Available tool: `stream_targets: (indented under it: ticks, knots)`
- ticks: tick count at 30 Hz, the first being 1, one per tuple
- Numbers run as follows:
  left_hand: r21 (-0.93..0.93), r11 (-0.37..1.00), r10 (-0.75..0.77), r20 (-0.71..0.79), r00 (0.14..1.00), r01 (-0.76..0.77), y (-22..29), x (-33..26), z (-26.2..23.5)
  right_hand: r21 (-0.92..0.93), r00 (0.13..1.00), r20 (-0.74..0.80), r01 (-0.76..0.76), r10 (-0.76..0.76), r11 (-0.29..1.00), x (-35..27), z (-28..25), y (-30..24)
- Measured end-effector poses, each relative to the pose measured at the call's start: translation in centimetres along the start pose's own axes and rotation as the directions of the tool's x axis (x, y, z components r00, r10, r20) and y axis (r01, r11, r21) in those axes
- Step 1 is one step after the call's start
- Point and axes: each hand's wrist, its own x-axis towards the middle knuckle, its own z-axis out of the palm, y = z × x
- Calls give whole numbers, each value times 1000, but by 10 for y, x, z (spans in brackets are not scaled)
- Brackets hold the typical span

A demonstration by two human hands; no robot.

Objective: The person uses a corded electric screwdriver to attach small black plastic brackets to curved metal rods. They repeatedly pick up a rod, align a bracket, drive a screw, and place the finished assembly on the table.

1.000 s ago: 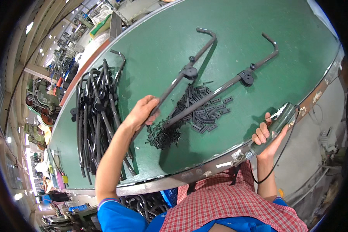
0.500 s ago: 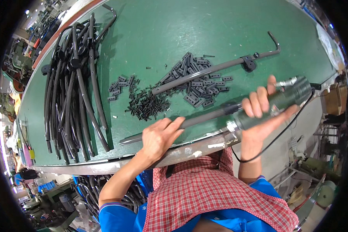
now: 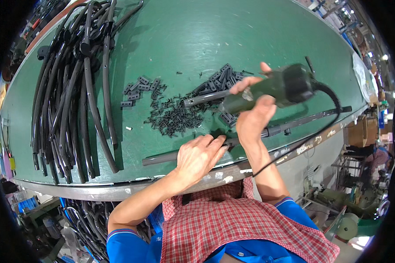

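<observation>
My left hand is closed over a dark metal tube lying along the table's near edge. Its fingers curl over the top; the thumb is out of sight. The tube runs on to the right, under my right forearm. Held up in my right hand is a green corded electric screwdriver, slightly blurred, its front end pointing left over the small parts. Below and left of it spreads a heap of small black screws. Another tube lies across the grey rectangular blocks, mostly covered by the tool.
Bent black tubes with round joints are piled on the left of the green table. A few loose grey blocks lie beside the screws. The tool's black cord loops past my right forearm. More tubes sit below the table.
My right hand has raised the electric screwdriver from near the table edge and swung it left toward the screws. The tube under my left hand now shows its far end at the right.
</observation>
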Motion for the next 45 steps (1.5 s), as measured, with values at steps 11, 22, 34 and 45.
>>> stream_targets:
  ticks: [11,22,34,45]
  knots:
    - [-453,850,-343,-86,936,270,1,9,-9,493,961,-193,-80,198,866,-19,-25,-54]
    - [-347,916,-224,-20,974,203,-4,7,-9,518,962,-166,-102,216,849,-27,-32,-62]
    - [-250,968,14,-43,999,-24,-9,2,-8,538,990,3,-122,143,834,-28,-35,-55]
    - [-551,756,-403,34,915,353,-10,-1,-25,648,997,17,-68,75,758,-26,-46,-72]
